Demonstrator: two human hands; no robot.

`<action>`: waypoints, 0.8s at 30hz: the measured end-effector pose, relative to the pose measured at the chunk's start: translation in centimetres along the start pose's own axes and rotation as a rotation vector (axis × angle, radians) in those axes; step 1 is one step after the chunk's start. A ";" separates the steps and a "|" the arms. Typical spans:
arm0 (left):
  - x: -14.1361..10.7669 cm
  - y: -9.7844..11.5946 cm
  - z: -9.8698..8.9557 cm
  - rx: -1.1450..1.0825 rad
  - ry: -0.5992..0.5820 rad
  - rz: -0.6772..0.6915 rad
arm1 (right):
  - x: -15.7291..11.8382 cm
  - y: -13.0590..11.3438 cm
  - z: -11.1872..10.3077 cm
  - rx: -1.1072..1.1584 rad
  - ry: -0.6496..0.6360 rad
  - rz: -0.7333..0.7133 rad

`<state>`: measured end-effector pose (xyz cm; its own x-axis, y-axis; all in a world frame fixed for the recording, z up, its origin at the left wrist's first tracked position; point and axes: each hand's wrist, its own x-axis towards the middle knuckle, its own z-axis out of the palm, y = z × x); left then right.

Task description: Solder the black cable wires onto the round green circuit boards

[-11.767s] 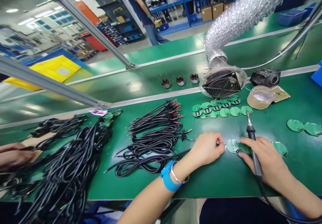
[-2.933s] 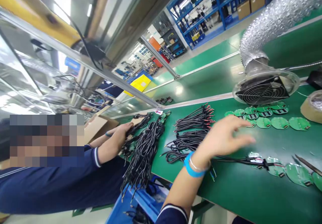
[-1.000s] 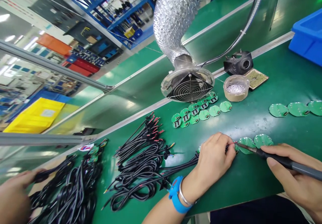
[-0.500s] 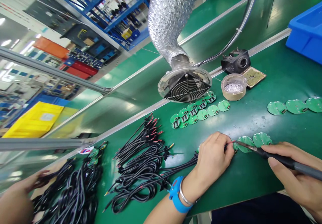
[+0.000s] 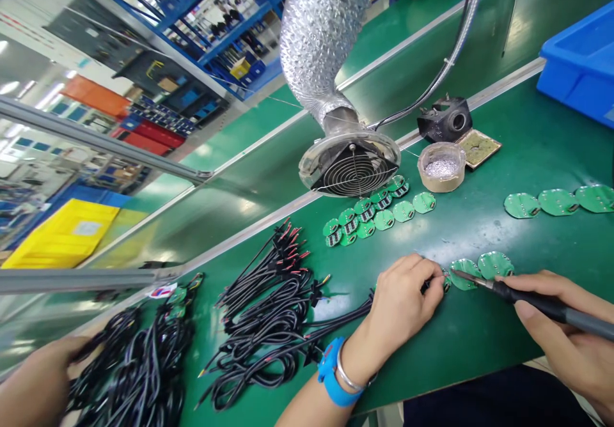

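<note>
Holds a soldering iron (image 5: 530, 303) in the right hand (image 5: 568, 334) like a pen, with forefinger along the top of the grip, thumb below and wrist low at the near right. Points the tip leftward at the left edge of a green circuit board (image 5: 464, 276); cannot tell whether touching. Rests the left hand (image 5: 407, 293) just left of that board with its back upward, pinching thumb to forefinger on what looks like the end of a black cable (image 5: 348, 317), partly hidden by the fingers. Wears a blue wristband (image 5: 330, 369) and a silver bangle (image 5: 344, 376) on the left wrist.

Works at a green workbench (image 5: 480, 350), with red-tipped cables (image 5: 268, 267) bundled to the left and, farther left, a tangled cable heap (image 5: 148, 369) touched by a co-worker's blurred hand (image 5: 41, 376). Faces a fume hood (image 5: 352, 166) on a silvery duct (image 5: 319, 37), over rows of boards (image 5: 384, 220). Has a round tub (image 5: 442, 182), sponge tray (image 5: 481, 148) and black holder (image 5: 444, 120) at far right, beside a blue bin (image 5: 580, 82). Looks out past a metal frame (image 5: 96, 128) toward blue shelving (image 5: 235, 36).
</note>
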<state>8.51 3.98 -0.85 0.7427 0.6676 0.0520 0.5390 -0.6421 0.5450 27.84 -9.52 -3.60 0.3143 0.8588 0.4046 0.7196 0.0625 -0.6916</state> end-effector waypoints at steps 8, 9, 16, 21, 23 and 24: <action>-0.1 0.0 0.4 0.084 0.024 -0.007 | 0.6 -1.2 0.3 0.091 -0.029 0.067; -0.1 0.1 0.4 0.082 0.029 -0.008 | 0.5 -1.2 0.4 0.097 -0.039 0.066; 0.0 0.1 0.4 0.075 0.040 -0.011 | 0.2 -2.4 0.9 0.179 0.025 0.261; 0.0 0.1 0.5 0.095 0.073 0.000 | 0.2 -2.5 1.0 0.179 0.025 0.244; 0.1 0.1 0.5 0.102 0.081 0.008 | 0.2 -2.0 0.8 0.172 0.016 0.185; 0.1 0.1 0.5 0.104 0.083 0.011 | 0.2 -1.6 0.7 0.158 0.007 0.142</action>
<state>8.83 3.73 -1.24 0.7158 0.6862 0.1293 0.5723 -0.6826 0.4545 26.32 -9.09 -2.76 0.4102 0.8610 0.3007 0.5617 0.0212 -0.8271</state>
